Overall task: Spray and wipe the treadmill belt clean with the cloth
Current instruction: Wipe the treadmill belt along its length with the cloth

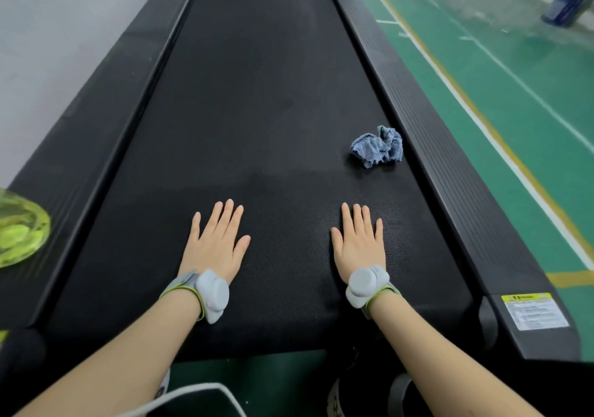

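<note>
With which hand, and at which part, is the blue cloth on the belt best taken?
Probably with the right hand, which lies flat on the belt just before the cloth. Come from above and grasp its raised folds: it is crumpled into a heap, so the top gives a handful, while its right edge lies close to the side rail.

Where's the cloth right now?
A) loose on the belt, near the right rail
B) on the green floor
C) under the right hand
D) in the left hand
A: the crumpled blue cloth lies on the belt beside the right rail, ahead of the right hand; both that hand and the left hand lie flat on the belt, holding nothing.
</note>
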The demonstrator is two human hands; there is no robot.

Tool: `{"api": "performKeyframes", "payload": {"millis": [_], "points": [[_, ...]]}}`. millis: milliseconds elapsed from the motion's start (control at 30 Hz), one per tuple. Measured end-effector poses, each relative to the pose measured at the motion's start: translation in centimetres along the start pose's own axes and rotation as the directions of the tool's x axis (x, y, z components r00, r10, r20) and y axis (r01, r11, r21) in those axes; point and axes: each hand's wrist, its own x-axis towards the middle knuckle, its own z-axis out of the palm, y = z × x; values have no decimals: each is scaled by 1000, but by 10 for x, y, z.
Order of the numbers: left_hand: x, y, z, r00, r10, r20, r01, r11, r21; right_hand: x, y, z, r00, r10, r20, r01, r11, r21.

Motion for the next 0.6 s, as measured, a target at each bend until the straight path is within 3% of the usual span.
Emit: {"api": "performKeyframes", "payload": {"millis": [600], "points": [[-68, 6, 5, 997, 44, -56, -35, 988, 153, -76, 10, 7, 1000, 3, -18, -4, 1000, -25]]}}
